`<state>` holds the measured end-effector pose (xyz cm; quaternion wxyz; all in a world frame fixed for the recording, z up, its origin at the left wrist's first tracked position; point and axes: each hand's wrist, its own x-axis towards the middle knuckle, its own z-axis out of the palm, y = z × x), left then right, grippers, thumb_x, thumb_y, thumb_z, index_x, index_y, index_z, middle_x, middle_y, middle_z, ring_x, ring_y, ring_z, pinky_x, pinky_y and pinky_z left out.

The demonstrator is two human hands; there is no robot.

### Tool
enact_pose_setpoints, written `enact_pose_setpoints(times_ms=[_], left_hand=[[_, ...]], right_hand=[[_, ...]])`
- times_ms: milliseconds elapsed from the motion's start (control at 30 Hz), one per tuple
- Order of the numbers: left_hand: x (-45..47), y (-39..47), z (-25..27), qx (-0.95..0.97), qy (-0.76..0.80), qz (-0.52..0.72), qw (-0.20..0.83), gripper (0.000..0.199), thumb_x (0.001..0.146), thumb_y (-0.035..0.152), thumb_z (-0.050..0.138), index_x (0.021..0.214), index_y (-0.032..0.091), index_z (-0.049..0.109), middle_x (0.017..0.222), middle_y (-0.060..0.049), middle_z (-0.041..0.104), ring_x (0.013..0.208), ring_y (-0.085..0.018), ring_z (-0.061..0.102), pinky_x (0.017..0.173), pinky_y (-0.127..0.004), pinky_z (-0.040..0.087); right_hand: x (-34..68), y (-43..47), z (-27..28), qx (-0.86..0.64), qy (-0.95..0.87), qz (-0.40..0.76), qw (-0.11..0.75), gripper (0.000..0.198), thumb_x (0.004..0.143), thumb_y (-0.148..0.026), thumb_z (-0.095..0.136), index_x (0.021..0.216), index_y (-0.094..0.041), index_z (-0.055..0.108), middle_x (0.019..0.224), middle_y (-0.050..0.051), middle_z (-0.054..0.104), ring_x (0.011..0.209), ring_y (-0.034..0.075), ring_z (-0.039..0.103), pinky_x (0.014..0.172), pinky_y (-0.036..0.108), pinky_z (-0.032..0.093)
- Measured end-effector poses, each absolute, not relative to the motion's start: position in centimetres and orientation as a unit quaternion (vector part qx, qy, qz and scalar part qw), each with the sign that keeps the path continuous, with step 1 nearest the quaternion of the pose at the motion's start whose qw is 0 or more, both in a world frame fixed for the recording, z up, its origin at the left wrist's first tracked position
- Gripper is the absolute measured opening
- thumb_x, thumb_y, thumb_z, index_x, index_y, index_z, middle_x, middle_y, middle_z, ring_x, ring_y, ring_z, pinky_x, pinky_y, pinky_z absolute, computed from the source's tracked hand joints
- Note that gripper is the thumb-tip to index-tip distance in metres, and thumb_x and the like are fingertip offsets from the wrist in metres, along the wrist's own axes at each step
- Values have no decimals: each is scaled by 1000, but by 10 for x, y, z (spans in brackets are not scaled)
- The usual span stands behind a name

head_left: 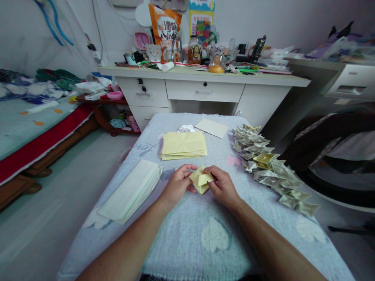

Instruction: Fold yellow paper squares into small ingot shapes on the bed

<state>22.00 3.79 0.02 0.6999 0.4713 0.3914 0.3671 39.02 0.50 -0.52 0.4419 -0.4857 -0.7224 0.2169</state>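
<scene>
Between my two hands is a small piece of folded yellow paper (201, 180), shaped with raised flaps and corners. My left hand (178, 182) grips its left corner, thumb and fingers closed on the edge. The right side is pinched by my right hand (222, 185), with the fingers over the top. Just beyond my hands lies a stack of yellow paper sheets (184, 145). To the left rests a stack of long pale folded paper (131, 191). On the right, several folded paper pieces (272, 171) are heaped in a long row, one of them brighter gold.
A light blue patterned cloth (187, 238) covers the table. Near its far end lie a cream card (211, 128) and a crumpled white tissue (186, 128). Behind stands a cluttered white desk (202, 91). A washing machine (351, 84) is at the right, a bed (41, 125) at the left.
</scene>
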Motion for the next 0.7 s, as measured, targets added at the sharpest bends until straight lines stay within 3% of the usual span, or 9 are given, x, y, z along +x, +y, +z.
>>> enact_pose_setpoints(times_ms=[133,233,367,533,700], left_hand=[[214,37,5,426,333,358,761,38,69,22,58,107,19,52,86,-3,65,69,-15,61,52,-23,49],[212,37,6,404,303,357,786,35,73,30,55,106,19,54,92,-5,64,76,-17,61,57,-27,51],[216,38,-1,419,361,383,740,33,78,42,60,103,20,55,86,-2,63,72,-14,60,59,-24,48],[217,40,-9,463,401,390,688,34,73,32,69,100,18,54,73,2,62,62,-10,58,57,-20,43],[216,41,-7,484,405,407,661,31,74,28,67,100,17,54,77,1,63,64,-11,59,60,-22,44]], right_hand=[[391,5,-4,-483,-725,213,443,31,72,-7,44,95,-20,58,85,3,62,74,15,57,67,25,43],[390,5,-3,-478,-730,211,440,31,71,-8,45,96,-20,58,85,3,61,75,15,56,67,26,43],[388,4,-1,-452,-747,225,432,31,70,-9,47,96,-20,58,83,3,59,75,16,55,69,27,43],[387,0,4,-420,-760,290,402,37,66,-12,49,101,-20,57,89,3,57,77,16,53,70,27,43],[392,0,5,-430,-674,415,434,39,78,-25,49,116,-19,48,97,3,55,73,14,50,62,24,42]])
